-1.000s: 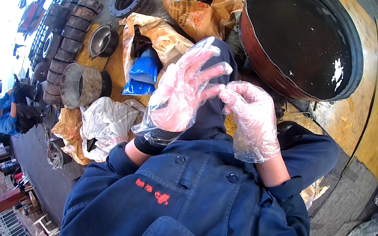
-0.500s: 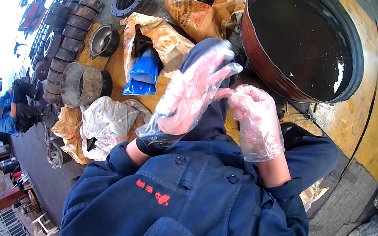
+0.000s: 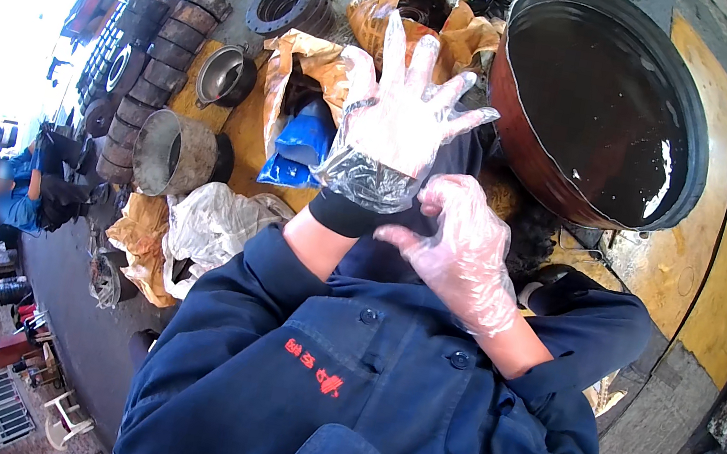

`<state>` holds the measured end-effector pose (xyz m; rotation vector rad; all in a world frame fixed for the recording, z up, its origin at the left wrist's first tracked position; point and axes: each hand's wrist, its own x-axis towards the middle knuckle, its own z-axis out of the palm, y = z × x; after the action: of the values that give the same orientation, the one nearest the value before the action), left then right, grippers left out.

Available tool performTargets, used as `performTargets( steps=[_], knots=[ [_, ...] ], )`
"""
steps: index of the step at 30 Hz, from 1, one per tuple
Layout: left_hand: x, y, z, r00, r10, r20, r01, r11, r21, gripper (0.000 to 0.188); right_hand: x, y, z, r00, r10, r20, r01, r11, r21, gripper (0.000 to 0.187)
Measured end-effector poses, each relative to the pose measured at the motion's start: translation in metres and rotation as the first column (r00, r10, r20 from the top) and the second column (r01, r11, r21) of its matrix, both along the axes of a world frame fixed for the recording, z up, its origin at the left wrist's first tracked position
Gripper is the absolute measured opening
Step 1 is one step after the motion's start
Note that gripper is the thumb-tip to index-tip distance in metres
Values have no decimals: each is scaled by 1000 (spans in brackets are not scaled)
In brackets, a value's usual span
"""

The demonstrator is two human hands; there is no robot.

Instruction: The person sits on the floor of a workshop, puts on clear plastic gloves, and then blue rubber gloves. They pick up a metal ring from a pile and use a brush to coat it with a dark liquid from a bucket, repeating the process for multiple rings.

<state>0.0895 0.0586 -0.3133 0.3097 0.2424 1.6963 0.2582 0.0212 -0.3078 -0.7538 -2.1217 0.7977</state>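
Observation:
My left hand (image 3: 399,122) is raised with its fingers spread wide, in a clear plastic glove. The glove's loose cuff (image 3: 371,182) hangs just above a black band (image 3: 341,213) on the wrist. Close beside that wrist is my right hand (image 3: 467,245), gloved the same way. Its thumb stands away from its bent fingers, and I see nothing between them. Behind my left hand is a torn brown paper sack (image 3: 302,51) with a blue plastic bag (image 3: 302,143) in its mouth.
A large round drum (image 3: 533,150) of dark liquid stands at far right. Another paper sack (image 3: 378,6), stacked metal rings (image 3: 290,8), a metal pot (image 3: 227,76), a cylinder (image 3: 167,154) and white plastic sheeting (image 3: 213,225) lie leftward. A seated person (image 3: 24,192) is at far left.
My right fingers have let go of my left glove's fingertip and moved down towards the left wrist. My left hand has risen and spread its fingers. The view has shifted slightly.

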Motion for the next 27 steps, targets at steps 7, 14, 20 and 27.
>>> performTargets(
  steps=[7, 14, 20, 27],
  knots=[
    [5, 12, 1, 1000, 15, 1, -15, 1000, 11, 71, -8, 6, -24, 991, -90, -100, 86, 995, -39, 41],
    [5, 18, -13, 999, 37, -9, -38, 999, -19, 69, -15, 0, -13, 977, -136, -163, 126, 990, -69, 39],
    [4, 17, -21, 990, 96, -100, -93, 995, 31, 69, -19, 12, -32, 958, -232, -170, 223, 972, -70, 20],
    [21, 17, -2, 715, 167, -679, -234, 972, -7, 89, -6, 5, -32, 999, -21, -30, 22, 999, 34, 24]
  ],
)
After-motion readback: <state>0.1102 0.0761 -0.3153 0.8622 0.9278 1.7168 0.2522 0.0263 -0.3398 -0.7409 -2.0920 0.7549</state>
